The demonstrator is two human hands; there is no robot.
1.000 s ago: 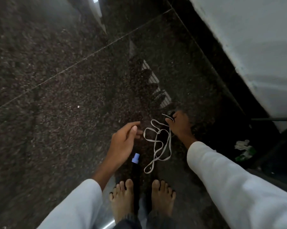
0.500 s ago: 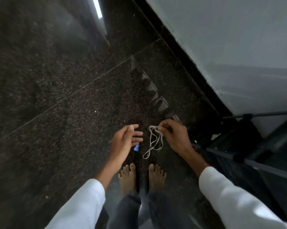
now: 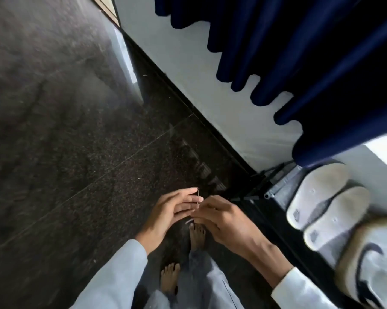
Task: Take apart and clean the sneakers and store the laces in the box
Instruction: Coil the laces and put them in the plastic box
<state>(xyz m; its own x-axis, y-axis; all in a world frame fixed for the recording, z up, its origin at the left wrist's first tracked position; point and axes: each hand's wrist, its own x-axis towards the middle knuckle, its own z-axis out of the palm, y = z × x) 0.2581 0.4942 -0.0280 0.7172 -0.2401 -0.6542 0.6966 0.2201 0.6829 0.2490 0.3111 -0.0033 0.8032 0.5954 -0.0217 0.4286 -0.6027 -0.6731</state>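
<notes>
The dark stone floor (image 3: 76,152) fills the left of the view. A pale ledge (image 3: 384,170) runs along the right, under a navy curtain (image 3: 310,52). At the ledge's near end lies a white sneaker (image 3: 371,264), with two insoles (image 3: 321,197) propped just beyond it.

Both hands meet over the floor, well left of the ledge. The right hand (image 3: 226,221) is curled, apparently pinching the lace (image 3: 188,221). The left hand (image 3: 168,210) has its fingers straight against it. Most of the lace is hidden between them, and only short strands show at the fingertips.

No box is in view. The right hand is nearer the ledge, so it looks likelier to carry the lace.
</notes>
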